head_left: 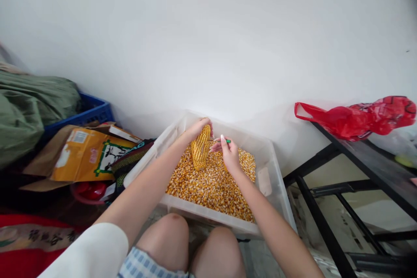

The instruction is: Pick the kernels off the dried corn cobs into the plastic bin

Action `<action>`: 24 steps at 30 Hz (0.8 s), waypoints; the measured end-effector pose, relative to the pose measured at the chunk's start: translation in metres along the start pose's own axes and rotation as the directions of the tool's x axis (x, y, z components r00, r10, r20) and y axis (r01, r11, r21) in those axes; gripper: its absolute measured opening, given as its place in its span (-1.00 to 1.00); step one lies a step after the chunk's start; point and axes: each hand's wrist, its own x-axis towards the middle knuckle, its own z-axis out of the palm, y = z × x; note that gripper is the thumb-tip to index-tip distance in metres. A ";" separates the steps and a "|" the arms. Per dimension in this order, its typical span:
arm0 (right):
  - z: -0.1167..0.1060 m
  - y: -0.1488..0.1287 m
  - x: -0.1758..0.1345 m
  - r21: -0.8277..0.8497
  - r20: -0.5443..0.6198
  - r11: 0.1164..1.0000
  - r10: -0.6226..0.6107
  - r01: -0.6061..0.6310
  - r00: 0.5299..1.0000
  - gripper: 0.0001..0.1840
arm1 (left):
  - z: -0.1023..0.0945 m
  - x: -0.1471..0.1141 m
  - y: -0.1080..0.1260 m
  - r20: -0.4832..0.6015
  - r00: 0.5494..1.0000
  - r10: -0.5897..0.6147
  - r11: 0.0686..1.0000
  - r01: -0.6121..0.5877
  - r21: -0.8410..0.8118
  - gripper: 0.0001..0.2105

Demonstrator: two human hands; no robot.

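My left hand [204, 124] is closed round the upper end of a yellow corn cob [200, 150], which stands tilted over a plastic bin [270, 169]. Rows of kernels still cover much of the cob, with a bare groove down its face. My right hand [229, 152] is just right of the cob, pinching a thin tool with a green end [227, 141]; its tip points toward the cob, and I cannot tell whether it touches. Loose corn kernels [208, 186] fill the bottom of the bin beneath both hands.
A white wall rises behind the bin. To the left are an orange carton [80, 156], a blue crate [94, 108] with green cloth, and a red bag [32, 247]. On the right, a red plastic bag [361, 117] lies on a black metal frame [319, 217]. My knees are against the near side.
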 end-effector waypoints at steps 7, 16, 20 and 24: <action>0.000 0.000 0.000 -0.012 0.027 1.000 -0.017 0.018 0.999 -0.63 | -0.001 0.000 -0.001 -0.023 1.000 -0.014 1.000 0.014 0.000 -0.74; 0.002 0.003 -0.003 -0.050 0.044 0.998 -0.021 0.024 0.999 -0.63 | -0.003 0.002 -0.004 -0.035 0.999 -0.002 1.000 0.002 -0.014 -0.74; 0.003 0.007 -0.006 -0.084 0.058 0.994 -0.065 0.070 0.996 -0.65 | -0.005 0.003 -0.006 -0.033 0.999 0.007 1.000 -0.007 0.007 -0.72; 0.005 0.009 -0.012 -0.120 0.058 0.981 -0.144 0.150 0.988 -0.70 | -0.005 0.005 -0.008 -0.030 0.999 0.013 1.000 -0.013 0.006 -0.73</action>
